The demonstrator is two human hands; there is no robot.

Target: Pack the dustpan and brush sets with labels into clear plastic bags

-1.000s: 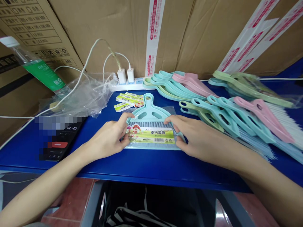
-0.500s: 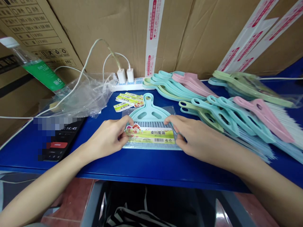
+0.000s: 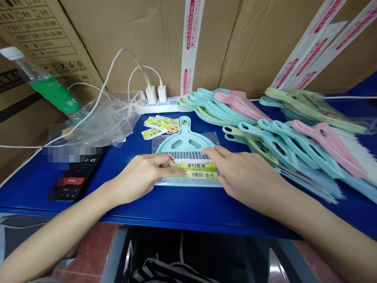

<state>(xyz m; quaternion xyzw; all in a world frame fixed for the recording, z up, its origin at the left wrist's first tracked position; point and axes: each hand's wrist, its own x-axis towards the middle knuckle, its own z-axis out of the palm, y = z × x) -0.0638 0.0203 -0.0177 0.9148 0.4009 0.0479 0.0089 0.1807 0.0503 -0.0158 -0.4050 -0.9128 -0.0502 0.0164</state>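
Note:
A light-blue dustpan and brush set (image 3: 184, 140) lies flat in a clear plastic bag (image 3: 156, 147) in front of me, its handle pointing away. Across its bristles sits a yellow-green and white paper label (image 3: 203, 166). My left hand (image 3: 141, 175) rests on the label's left part, thumb stretched over it and index finger slightly bent; its other fingers are hidden. From the right, my right hand (image 3: 238, 171) touches the bag and the label's upper right corner with its fingers extended. Neither hand grips anything.
Several loose dustpans (image 3: 232, 104) and brushes (image 3: 282, 145) lie at the right. Spare labels (image 3: 160, 125), a power strip (image 3: 176, 103), plastic bags (image 3: 100, 118), a tilted bottle (image 3: 54, 92) and a phone (image 3: 78, 173) are behind and left. Cardboard boxes (image 3: 141, 31) stand along the back.
My left thumb has moved from the bag's left edge rightward onto the label. The right fingers have straightened and shifted slightly left over the label's corner. The set stays in place.

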